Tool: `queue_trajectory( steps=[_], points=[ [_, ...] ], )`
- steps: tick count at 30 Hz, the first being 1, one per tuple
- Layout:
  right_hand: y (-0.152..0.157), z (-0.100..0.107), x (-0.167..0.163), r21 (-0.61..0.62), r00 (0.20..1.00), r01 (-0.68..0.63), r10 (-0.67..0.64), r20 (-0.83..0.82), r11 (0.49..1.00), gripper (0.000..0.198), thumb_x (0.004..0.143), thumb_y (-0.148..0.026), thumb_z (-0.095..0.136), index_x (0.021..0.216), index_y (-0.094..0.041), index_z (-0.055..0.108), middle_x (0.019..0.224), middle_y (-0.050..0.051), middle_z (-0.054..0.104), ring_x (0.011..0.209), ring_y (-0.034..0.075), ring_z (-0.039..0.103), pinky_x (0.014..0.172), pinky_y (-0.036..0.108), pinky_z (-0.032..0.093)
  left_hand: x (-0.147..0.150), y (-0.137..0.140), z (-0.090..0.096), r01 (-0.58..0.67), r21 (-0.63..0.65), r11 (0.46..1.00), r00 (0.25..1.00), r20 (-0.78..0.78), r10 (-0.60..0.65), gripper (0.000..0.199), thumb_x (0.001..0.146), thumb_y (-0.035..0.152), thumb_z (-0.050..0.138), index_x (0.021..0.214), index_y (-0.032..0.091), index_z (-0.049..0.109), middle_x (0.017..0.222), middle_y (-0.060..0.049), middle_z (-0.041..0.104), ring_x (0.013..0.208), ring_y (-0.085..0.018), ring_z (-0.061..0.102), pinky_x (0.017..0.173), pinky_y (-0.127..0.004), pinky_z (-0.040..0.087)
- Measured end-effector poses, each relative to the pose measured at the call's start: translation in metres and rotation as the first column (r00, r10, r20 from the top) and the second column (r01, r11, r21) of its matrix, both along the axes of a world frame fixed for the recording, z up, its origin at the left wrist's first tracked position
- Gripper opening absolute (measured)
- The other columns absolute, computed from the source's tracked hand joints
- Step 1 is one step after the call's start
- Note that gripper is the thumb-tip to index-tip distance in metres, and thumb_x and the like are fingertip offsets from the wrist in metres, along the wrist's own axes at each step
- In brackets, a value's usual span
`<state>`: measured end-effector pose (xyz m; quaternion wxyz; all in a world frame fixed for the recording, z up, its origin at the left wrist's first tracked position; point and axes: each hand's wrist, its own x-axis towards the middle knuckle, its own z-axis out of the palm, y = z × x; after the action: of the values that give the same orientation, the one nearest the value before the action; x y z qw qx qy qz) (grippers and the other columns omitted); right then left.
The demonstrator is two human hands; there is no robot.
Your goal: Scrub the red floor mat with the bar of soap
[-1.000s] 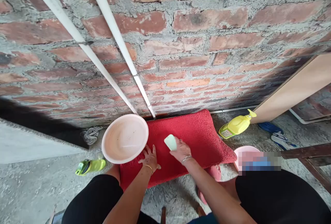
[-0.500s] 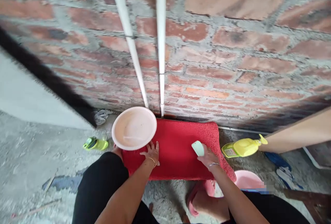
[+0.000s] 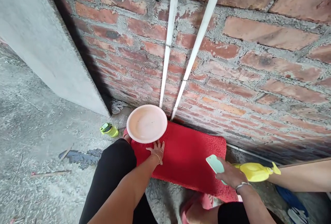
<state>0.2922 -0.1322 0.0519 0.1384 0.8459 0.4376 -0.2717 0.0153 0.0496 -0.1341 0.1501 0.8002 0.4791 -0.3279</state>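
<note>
A red shaggy mat (image 3: 187,155) lies spread before me. My left hand (image 3: 157,151) rests flat on its left part with the fingers spread, just below a pale pink basin (image 3: 147,124). The basin stands on the mat's far left corner. My right hand (image 3: 231,173) is closed round a light green scrub brush (image 3: 215,164) over the mat's right end. Only the smooth back of the brush shows; its underside is hidden. Close behind that hand is a yellow bottle (image 3: 254,172) with a nozzle, partly covered by the hand.
Two white pipes (image 3: 190,61) run down the brick wall (image 3: 144,29) behind the mat. A green-yellow bottle (image 3: 110,129) and a grey cloth (image 3: 117,106) are on the concrete floor at left. A blue cloth item (image 3: 292,201) and a tan board (image 3: 305,175) are at right.
My right hand has drawn the scrub brush toward the mat's near right end, so more of the brush shows. My left hand stays on the mat. The view has turned and shifted left.
</note>
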Motion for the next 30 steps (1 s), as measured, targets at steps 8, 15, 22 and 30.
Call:
queue_trajectory(
  steps=[8, 15, 22, 30],
  points=[
    [0.033, -0.007, -0.021, 0.024, 0.973, -0.111, 0.113, -0.202, 0.994, 0.082, 0.060, -0.029, 0.064, 0.140, -0.030, 0.049, 0.132, 0.007, 0.058, 0.108, 0.029, 0.061, 0.086, 0.036, 0.046, -0.001, 0.000, -0.004, 0.015, 0.033, 0.999, 1.000, -0.009, -0.014, 0.152, 0.034, 0.047, 0.091, 0.153, 0.032, -0.003, 0.162, -0.018, -0.004, 0.142, -0.054, -0.002, 0.088, -0.083, 0.032],
    [0.020, -0.023, -0.006, -0.034, 0.969, -0.140, 0.130, -0.209, 0.990, 0.079, 0.054, -0.025, 0.062, 0.133, -0.032, 0.057, 0.133, 0.006, 0.060, 0.113, 0.031, 0.061, 0.092, 0.039, 0.048, -0.004, -0.002, -0.004, 0.002, -0.001, 1.000, 0.997, 0.079, -0.002, 0.145, 0.040, 0.061, 0.084, 0.153, 0.030, -0.001, 0.162, -0.019, -0.002, 0.142, -0.055, 0.003, 0.087, -0.083, 0.033],
    [-0.004, -0.050, 0.017, 0.049, 0.946, -0.145, 0.153, -0.287, 0.988, 0.067, 0.053, -0.029, 0.062, 0.119, -0.041, 0.065, 0.117, 0.001, 0.068, 0.113, 0.032, 0.062, 0.094, 0.040, 0.050, -0.026, -0.004, 0.022, 0.062, 0.000, 0.998, 0.980, 0.190, -0.060, 0.112, 0.063, 0.046, 0.076, 0.155, 0.028, 0.015, 0.161, -0.019, 0.010, 0.142, -0.051, 0.012, 0.089, -0.074, 0.040],
    [-0.011, -0.032, 0.018, 0.101, 0.954, -0.109, 0.133, -0.270, 0.989, 0.076, 0.054, -0.030, 0.062, 0.130, -0.026, 0.060, 0.119, 0.009, 0.066, 0.110, 0.031, 0.062, 0.092, 0.036, 0.049, -0.051, -0.084, 0.062, 0.382, -0.136, 0.914, 0.917, 0.176, -0.358, 0.049, 0.075, 0.017, 0.057, 0.124, 0.020, 0.061, 0.135, -0.017, 0.054, 0.121, -0.034, 0.053, 0.098, -0.056, 0.040]
  ],
)
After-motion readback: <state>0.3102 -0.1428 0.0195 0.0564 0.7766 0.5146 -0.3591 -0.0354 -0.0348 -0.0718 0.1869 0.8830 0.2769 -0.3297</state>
